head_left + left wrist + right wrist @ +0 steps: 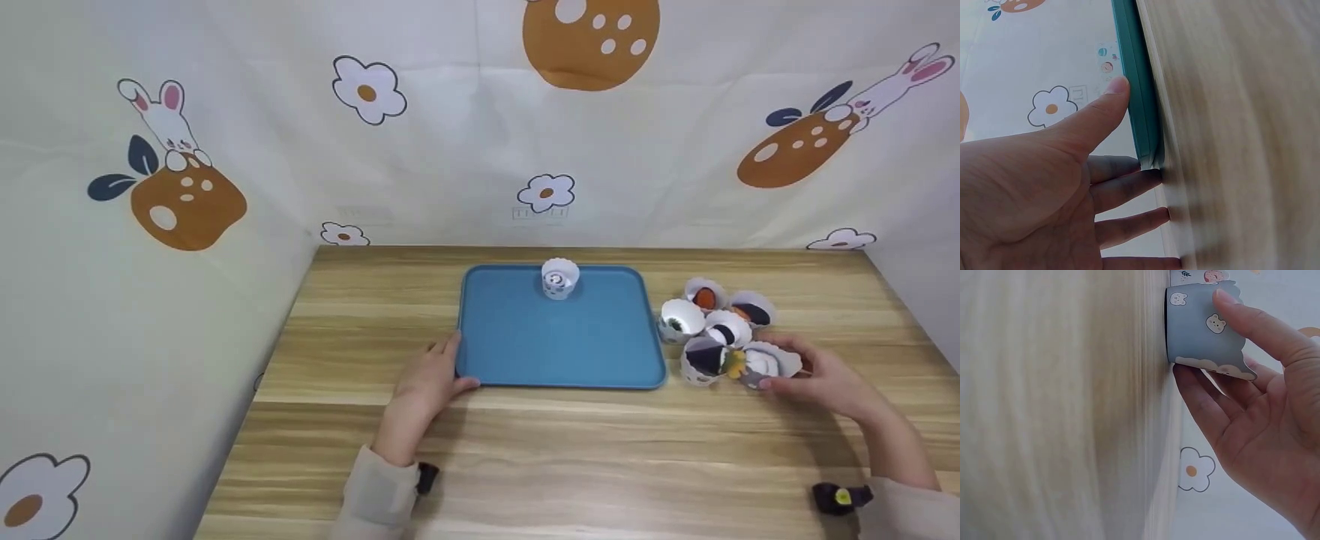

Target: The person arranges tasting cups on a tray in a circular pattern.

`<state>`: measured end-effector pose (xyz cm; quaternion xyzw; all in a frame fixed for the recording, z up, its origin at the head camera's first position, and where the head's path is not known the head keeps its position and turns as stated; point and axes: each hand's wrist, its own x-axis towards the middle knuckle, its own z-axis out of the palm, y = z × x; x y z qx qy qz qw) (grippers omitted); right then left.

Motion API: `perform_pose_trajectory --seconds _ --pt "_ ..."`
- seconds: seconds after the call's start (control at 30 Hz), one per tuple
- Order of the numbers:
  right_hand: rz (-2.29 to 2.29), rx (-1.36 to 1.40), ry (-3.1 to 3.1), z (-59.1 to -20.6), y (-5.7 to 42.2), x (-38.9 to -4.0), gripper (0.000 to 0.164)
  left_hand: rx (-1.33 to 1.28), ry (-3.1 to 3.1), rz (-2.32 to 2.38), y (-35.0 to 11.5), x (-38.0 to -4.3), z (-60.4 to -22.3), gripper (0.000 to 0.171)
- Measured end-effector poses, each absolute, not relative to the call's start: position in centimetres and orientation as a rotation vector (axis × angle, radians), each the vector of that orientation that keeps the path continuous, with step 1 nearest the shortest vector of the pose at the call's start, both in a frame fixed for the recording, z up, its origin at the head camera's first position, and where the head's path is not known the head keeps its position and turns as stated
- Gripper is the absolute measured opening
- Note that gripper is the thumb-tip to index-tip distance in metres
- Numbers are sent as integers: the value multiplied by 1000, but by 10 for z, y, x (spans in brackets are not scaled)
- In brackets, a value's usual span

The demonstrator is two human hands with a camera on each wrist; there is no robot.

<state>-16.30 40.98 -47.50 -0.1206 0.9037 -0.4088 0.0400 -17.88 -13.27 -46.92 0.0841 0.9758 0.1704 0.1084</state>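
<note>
My right hand [829, 379] holds a patterned paper cup [1196, 326] by its side, thumb on one face and fingers on the other. That cup is blue-grey with bear faces and stands low at the table; something white shows inside it. A yellow-orange item [736, 364] sits at its left rim. My left hand [427, 379] rests at the near left corner of a blue tray [555, 352]. In the left wrist view its thumb touches the tray's edge and the fingers extend nearly straight. One white paper cup [559, 289] stands on the tray near its far edge.
Several more paper cups [681, 334] cluster to the right of the tray, with dark, orange and white contents. Everything stands on a wooden table [570, 457]. A printed curtain [450, 150] closes off the back and sides.
</note>
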Motion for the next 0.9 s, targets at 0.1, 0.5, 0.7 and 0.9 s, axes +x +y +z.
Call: perform_pose_trajectory --seconds 0.1,0.5,0.7,0.9 --pt "-1242 -369 2780 -475 410 -163 56 250 2873 507 -132 -179 -469 83" --pt "-1206 -331 2803 -475 410 -163 55 220 2863 478 -131 -179 -467 84" --pt "-1205 -327 2794 -475 411 -163 55 229 2868 458 -131 -179 -467 84" --pt "-1182 -326 2807 -473 412 -162 54 231 2871 447 -131 -179 -468 84"
